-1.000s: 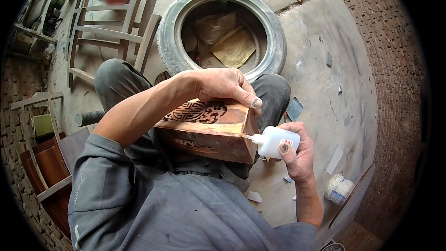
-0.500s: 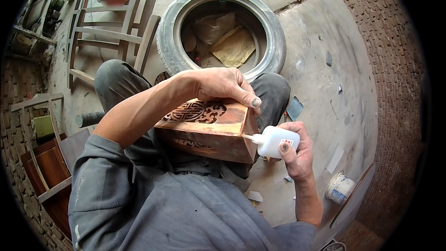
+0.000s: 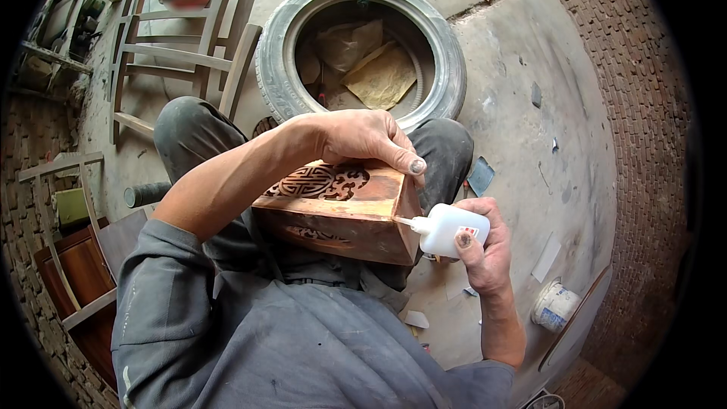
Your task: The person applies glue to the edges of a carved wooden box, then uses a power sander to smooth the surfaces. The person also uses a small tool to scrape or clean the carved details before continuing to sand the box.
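Here, the carved wooden box (image 3: 363, 237) is over my lap, its openwork panel facing up. My left hand (image 3: 371, 140) grips its far edge, thumb by the right end, the other fingers mostly hidden. My right hand (image 3: 491, 250) is closed around a white squeeze bottle (image 3: 447, 231), its thin nozzle at the box's near right corner. Beyond my knees lies a tyre (image 3: 447, 53), with slatted wooden frames (image 3: 212, 38) left of it; a white bucket (image 3: 553, 306) sits to my right.

Blue-grey top (image 3: 318, 341), pale-streaked left sleeve (image 3: 163, 295), dark grey trousers (image 3: 193, 132)
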Demonstrator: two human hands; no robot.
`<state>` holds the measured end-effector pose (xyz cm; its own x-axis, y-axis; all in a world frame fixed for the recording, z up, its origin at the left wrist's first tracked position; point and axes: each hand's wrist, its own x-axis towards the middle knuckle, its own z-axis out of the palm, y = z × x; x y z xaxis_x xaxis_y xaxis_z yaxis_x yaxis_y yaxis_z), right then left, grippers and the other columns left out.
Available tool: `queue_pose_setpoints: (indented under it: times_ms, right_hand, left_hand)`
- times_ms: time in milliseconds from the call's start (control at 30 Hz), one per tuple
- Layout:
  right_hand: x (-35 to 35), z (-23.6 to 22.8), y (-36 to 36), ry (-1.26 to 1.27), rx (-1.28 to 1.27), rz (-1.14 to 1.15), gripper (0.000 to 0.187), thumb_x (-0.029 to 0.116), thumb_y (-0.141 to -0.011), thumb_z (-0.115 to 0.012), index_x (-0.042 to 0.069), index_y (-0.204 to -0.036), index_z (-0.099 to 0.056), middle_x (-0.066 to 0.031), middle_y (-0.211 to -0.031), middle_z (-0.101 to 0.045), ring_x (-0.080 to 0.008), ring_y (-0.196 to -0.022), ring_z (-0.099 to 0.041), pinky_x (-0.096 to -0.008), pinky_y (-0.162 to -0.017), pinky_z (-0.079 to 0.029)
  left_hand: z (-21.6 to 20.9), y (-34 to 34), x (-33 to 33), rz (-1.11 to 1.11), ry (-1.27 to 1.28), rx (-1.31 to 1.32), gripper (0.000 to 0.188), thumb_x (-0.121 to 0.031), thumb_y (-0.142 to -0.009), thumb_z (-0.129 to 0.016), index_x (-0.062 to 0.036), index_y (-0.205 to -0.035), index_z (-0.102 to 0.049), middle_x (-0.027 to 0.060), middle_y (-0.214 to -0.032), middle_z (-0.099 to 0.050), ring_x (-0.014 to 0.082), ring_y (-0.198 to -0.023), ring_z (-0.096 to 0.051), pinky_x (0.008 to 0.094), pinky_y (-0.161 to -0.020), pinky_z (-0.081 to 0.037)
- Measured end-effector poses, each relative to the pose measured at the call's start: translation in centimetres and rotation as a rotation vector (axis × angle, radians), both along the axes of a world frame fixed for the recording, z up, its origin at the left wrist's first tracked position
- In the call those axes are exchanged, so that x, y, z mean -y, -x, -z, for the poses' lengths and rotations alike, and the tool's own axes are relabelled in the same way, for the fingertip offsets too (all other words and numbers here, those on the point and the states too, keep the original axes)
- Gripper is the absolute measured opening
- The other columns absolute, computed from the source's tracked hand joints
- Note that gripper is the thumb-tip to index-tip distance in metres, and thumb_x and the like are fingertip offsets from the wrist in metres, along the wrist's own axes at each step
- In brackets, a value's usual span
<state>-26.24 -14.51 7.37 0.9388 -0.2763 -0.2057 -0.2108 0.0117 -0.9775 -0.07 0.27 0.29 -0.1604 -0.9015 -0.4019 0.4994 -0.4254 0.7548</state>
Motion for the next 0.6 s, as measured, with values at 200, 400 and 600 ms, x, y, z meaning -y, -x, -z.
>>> queue_pose_setpoints:
  times_ms: [200,400,600]
  right_hand:
    - [0.14,-0.33,-0.17,0.045,0.009,-0.029,0.037,0.026,-0.099,-0.074,0.002,-0.123,-0.059,-0.0076,-0.106,-0.07,-0.0098,-0.09,-0.066,-0.0274,-0.078,-0.057]
    - [-0.08,-0.6,-0.32,0.025,0.002,-0.011,0.037,0.026,-0.099,-0.074,0.001,-0.123,-0.059,-0.0073,-0.106,-0.07,-0.0095,-0.089,-0.065,-0.0273,-0.078,-0.056]
    - [0.18,-0.24,-0.3,0.025,0.021,-0.015,0.037,0.026,-0.099,-0.074,0.001,-0.123,-0.06,-0.0073,-0.107,-0.07,-0.0092,-0.089,-0.065,-0.0268,-0.078,-0.056]
  left_hand:
    - [0.07,0.08,0.02,-0.003,0.004,0.003,0.042,-0.031,-0.085,-0.09,0.0026,-0.11,-0.082,0.0106,-0.094,-0.08,0.0152,-0.078,-0.07,0.0266,-0.072,-0.058]
    - [0.11,0.02,0.03,0.003,0.003,-0.009,0.042,-0.031,-0.086,-0.09,0.0031,-0.11,-0.082,0.0105,-0.095,-0.08,0.0151,-0.079,-0.071,0.0269,-0.072,-0.058]
    - [0.26,0.07,0.04,-0.002,0.006,-0.015,0.043,-0.031,-0.085,-0.091,0.0032,-0.11,-0.082,0.011,-0.095,-0.08,0.0154,-0.079,-0.071,0.0269,-0.072,-0.058]
